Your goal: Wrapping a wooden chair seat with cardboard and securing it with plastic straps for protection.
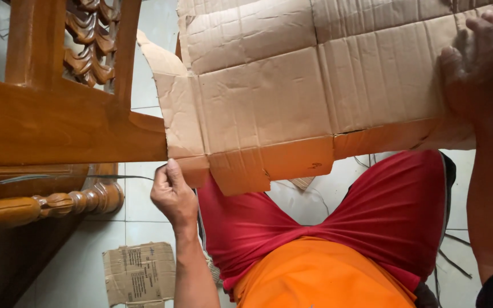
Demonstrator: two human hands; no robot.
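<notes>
Left hand (172,194) pinching flattened cardboard sheet (315,85) at its corner; right hand (480,68) pressed flat on it — carved wooden chair (58,125) alongside

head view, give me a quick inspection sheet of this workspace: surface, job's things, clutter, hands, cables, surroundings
surface: pale tiled floor, seen from above.
job's things: flattened cardboard sheet, creased, with torn lower flaps, laid against the carved wooden furniture.
clutter: smaller printed cardboard piece lying flat on the floor.
hands: left hand grips the sheet's lower left corner flap; right hand presses flat on its right side.
cables: thin dark strands on the floor at lower right; kind cannot be told.
surroundings: turned wooden spindle below the furniture rail; the person's red shorts and orange shirt fill the lower middle.
</notes>
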